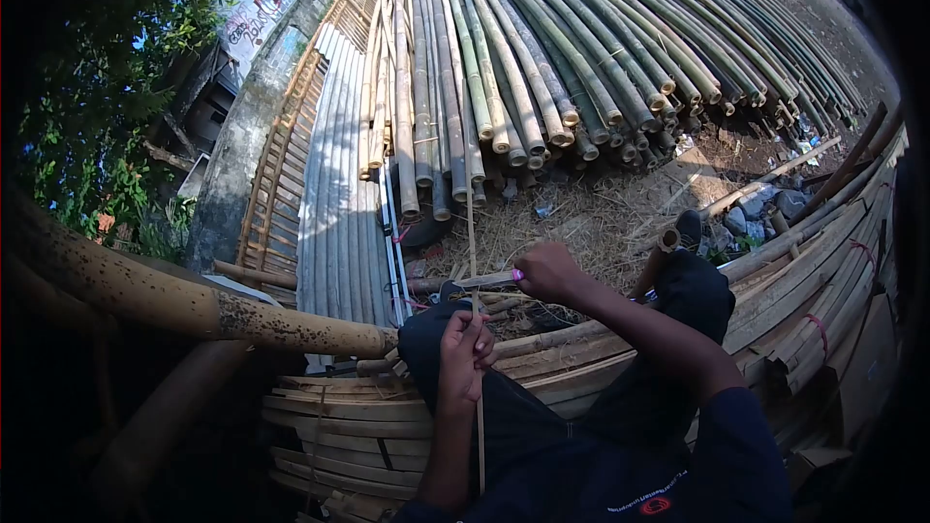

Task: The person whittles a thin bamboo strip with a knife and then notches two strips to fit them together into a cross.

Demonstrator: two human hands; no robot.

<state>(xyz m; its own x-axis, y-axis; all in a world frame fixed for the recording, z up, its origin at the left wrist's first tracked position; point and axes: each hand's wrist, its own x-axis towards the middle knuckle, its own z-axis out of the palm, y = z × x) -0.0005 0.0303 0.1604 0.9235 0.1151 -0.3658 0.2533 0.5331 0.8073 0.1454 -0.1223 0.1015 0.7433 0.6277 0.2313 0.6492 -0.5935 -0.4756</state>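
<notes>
My left hand (pixel 467 353) is closed around a thin bamboo strip (pixel 472 252), which stands nearly upright in view and runs down past my forearm. My right hand (pixel 547 273) grips the handle of a knife (pixel 484 280), with pink showing at the near end of the blade. The blade points left and crosses the strip a little above my left hand. Both hands are over my lap, between my bent knees.
Long bamboo poles (pixel 523 48) are piled ahead. Corrugated sheets (pixel 334 203) and a bamboo rack (pixel 281 160) lie at the left by a wall. A thick pole (pixel 242 318) juts in from the left. Split bamboo (pixel 349 426) lies beneath me; stones (pixel 756 208) are at the right.
</notes>
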